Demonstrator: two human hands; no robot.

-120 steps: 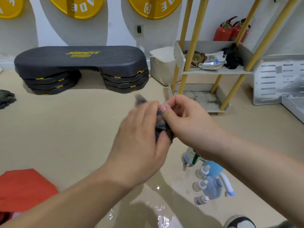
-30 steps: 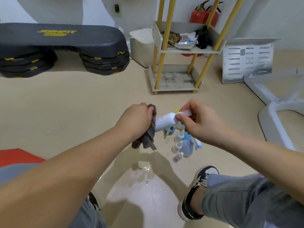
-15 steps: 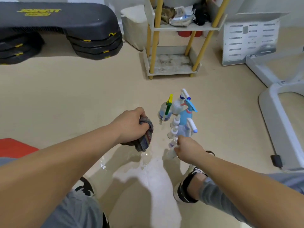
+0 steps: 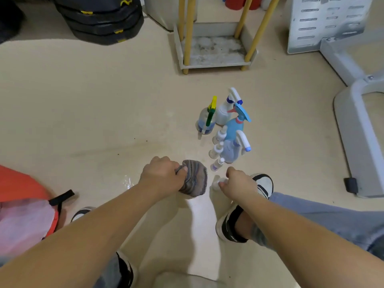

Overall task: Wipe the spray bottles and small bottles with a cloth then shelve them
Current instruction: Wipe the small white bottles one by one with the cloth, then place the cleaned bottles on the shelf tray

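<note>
My left hand point(image 4: 163, 176) grips a bunched grey striped cloth point(image 4: 194, 178) just above the floor. My right hand point(image 4: 239, 183) is low beside it, its fingers curled round a small white bottle point(image 4: 218, 182) that stands on the floor. Beyond them stands a cluster: several spray bottles, among them a clear one with a yellow-green trigger point(image 4: 206, 119), a white one point(image 4: 225, 109), a blue one point(image 4: 235, 125) and a pale one with a white trigger point(image 4: 233, 149). Three small white bottles point(image 4: 217, 150) line the cluster's left side.
A grey shelf unit with yellow posts point(image 4: 214, 59) stands further back, its bottom shelf stained. Black step platforms point(image 4: 101, 19) lie at the back left, a grey metal frame point(image 4: 353, 113) at the right, an orange bag point(image 4: 22, 206) at the left. My shoes point(image 4: 261, 183) flank a wet patch.
The white spray bottle I held up a second ago now stands in the cluster. My right hand has dropped to the floor and taken hold of a small bottle; the cloth hand has lowered beside it.
</note>
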